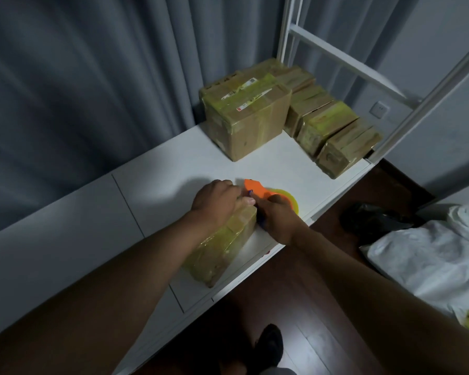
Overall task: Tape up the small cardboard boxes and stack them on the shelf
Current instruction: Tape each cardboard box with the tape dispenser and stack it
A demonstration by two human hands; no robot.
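Pressing down on the far end of the small box (222, 247) with my left hand (215, 201), fingers curled over its top edge, I keep it flat on the white counter (152, 190). Its long axis runs from near my body out toward the upper right, so the end I am taping faces my right hand (278, 215), which grips the orange tape dispenser (266, 193) right against that end. My right hand is the nearer one for the tape pull, I judge. Taped boxes (333, 131) sit stacked farther along, under the shelf frame (347, 60).
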